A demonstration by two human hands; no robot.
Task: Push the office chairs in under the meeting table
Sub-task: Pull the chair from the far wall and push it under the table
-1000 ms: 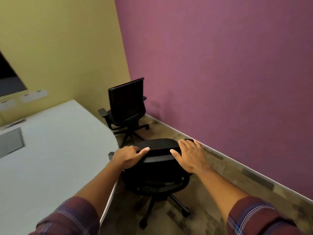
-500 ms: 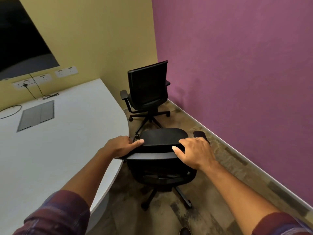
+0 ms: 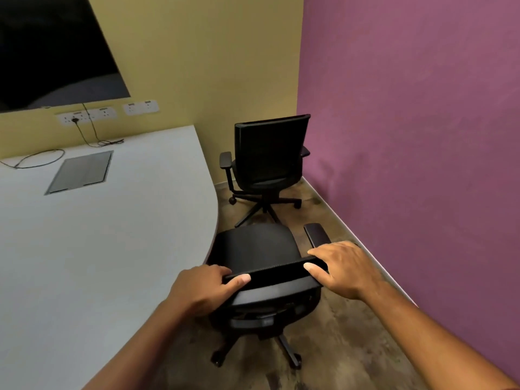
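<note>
A black office chair (image 3: 259,246) stands right in front of me at the curved edge of the white meeting table (image 3: 118,226). My left hand (image 3: 202,291) grips the left end of its backrest top, thumb over the rim. My right hand (image 3: 343,268) holds the right end of the same backrest top. The chair's seat touches or slips just under the table edge; its right armrest (image 3: 316,234) sticks out toward the wall. A second black office chair (image 3: 270,161) stands farther back in the corner, away from the table, its back toward me.
A purple wall (image 3: 422,136) runs close along the right, leaving a narrow strip of brown carpet. A yellow wall with sockets (image 3: 87,115) and a dark screen (image 3: 50,49) lies ahead. A grey cable hatch (image 3: 80,172) and cables lie on the table.
The view has swung left and up, showing more of the table, the screen and the sockets. Both hands stay on the near chair's backrest, which has come closer to the table edge.
</note>
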